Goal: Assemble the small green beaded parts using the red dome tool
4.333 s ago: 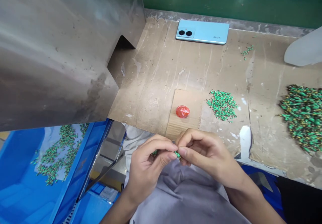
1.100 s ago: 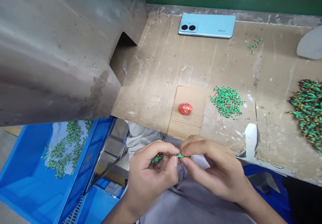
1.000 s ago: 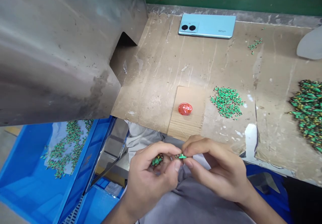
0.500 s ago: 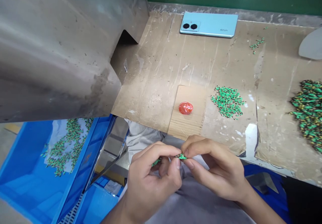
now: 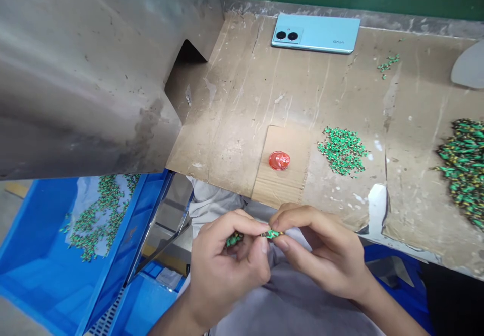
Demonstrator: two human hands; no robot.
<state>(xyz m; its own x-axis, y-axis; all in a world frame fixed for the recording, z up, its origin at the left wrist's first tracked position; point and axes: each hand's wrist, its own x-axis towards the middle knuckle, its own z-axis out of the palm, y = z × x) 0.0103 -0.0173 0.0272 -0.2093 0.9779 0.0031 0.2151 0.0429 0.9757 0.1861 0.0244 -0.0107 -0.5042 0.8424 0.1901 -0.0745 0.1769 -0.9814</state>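
My two hands meet over my lap, just below the front edge of the bench. My right hand (image 5: 321,255) pinches a small green part (image 5: 273,234) between thumb and forefinger. The fingertips of my left hand (image 5: 227,270) touch the same part, and a few more green parts (image 5: 233,239) sit cupped in its curled fingers. On the bench above lie a small pile of green parts (image 5: 342,150) and a red round cap (image 5: 279,160) on a cardboard patch.
A large pile of green and dark parts (image 5: 463,164) lies at the right edge. A light blue phone (image 5: 315,33) rests at the back. A steel chute (image 5: 86,69) overhangs a blue bin (image 5: 45,255) holding several green parts.
Both hands stay joined over my lap, fingers shifting slightly around the green part. The view has tilted a little, so the bench sits slightly higher in the frame.
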